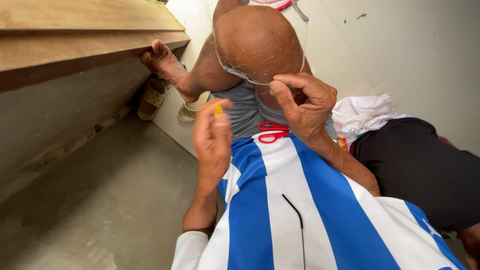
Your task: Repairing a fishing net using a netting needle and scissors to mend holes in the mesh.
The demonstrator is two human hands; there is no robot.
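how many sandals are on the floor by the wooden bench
2: one beige sandal lies under the bench edge below the foot; the other sandal sits just right of it, partly hidden behind the leg.

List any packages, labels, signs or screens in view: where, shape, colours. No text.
White plastic bag: on the floor right of the right hand, crumpled, white with small red and blue print.
Colourful packet: just below the bag, mostly hidden, orange-red edge showing.
No signs or screens.

Even, bright daylight falls from the upper right; the pale floor is nearly washed out. Soft shadow lies under the wooden bench. Wide-angle distortion bends the edges.
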